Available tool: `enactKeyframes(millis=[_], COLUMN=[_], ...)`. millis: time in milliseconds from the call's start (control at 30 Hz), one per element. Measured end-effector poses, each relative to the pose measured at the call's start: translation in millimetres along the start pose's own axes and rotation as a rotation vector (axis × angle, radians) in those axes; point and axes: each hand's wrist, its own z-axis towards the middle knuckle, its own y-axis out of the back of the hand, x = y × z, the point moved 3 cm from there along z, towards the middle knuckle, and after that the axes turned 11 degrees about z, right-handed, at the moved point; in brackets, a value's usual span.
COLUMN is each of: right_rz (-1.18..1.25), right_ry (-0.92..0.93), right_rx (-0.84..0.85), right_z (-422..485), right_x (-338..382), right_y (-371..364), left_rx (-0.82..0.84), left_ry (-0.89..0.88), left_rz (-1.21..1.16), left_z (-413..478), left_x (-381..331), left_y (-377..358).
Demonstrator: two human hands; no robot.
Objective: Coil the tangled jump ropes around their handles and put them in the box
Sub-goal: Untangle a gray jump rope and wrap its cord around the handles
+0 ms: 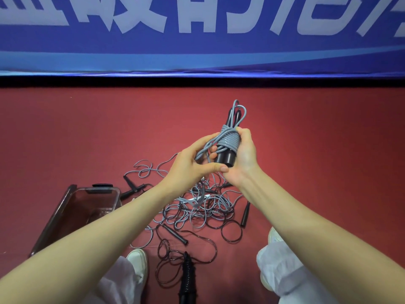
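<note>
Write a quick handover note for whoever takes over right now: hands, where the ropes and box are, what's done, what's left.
Right hand: grips the grey rope bundle coiled around its black handles, held above the floor.
Left hand: pinches the bundle's loose grey tail, not yet wound in.
Clear box: on the floor at left, open; no rope seen inside.
Tangled pile: grey and black ropes between the feet.
Black coiled rope: on the floor near the pile, not boxed.
Done: grey coil nearly finished.
Left: wind in the tail, box the bundle, box the black one, untangle the rest.
</note>
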Motion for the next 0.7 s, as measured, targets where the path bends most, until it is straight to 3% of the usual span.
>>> enactKeyframes(millis=[200,333,400,567,700], right_rz=[-0.071,-0.328,-0.445,-0.607,-0.708], right_ry=[-0.052,0.020,0.055,-0.050,-0.180], right_rx=[0.027,0.035,0.044,0.212,0.389], right_z=[1,2,5,5,-4], right_x=[1,20,30,38,36], right_y=[0,-3,0,2,-4], left_rx=[-0.027,0.112,0.163,0.359,0.358], left_ry=[0.013,0.037,0.128,0.287,0.267], left_rz=[-0.015,0.096,-0.001,-0.060,-0.019], left_z=[0,7,12,15,11], left_x=[1,-8,-7,8,5], left_y=[-4,9,24,52,61])
